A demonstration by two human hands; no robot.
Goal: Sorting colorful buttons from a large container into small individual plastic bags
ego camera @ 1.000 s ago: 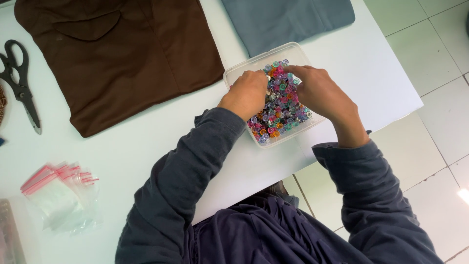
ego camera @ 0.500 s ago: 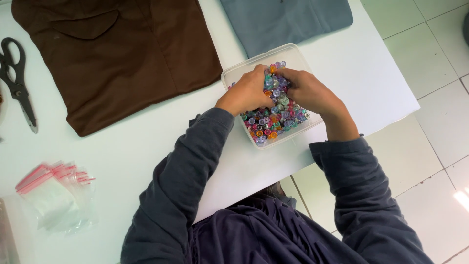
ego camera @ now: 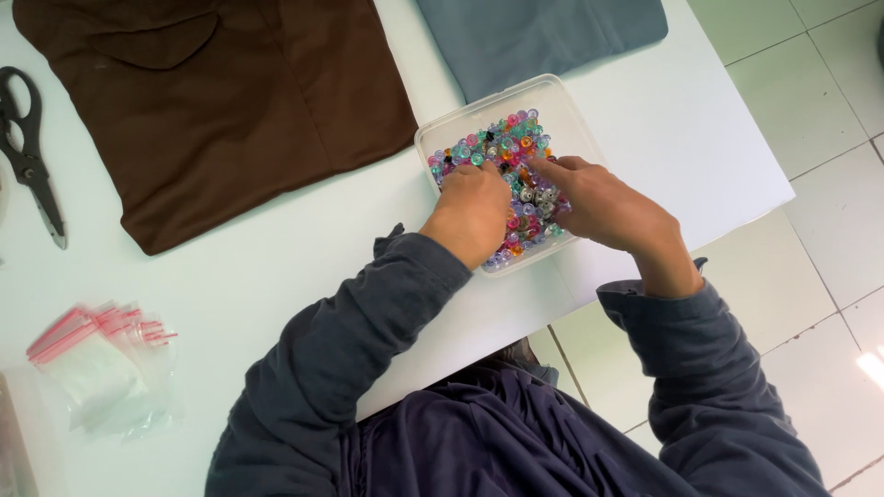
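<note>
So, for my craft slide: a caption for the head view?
Both hands, left hand and right hand, dig into a clear box of colourful beads.

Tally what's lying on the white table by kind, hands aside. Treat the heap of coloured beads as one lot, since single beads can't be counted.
Folded cloths: 2, brown cloth and grey-blue cloth
Clear plastic box of coloured beads: 1
Scissors: 1
Bundle of small zip bags: 1
Total: 5
Left hand and right hand are both in the beads.

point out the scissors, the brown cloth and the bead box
scissors (ego camera: pixel 28 152), head view, on the pivot
brown cloth (ego camera: pixel 221 101), head view, on its middle
bead box (ego camera: pixel 562 101), head view, on the clear far rim
</note>
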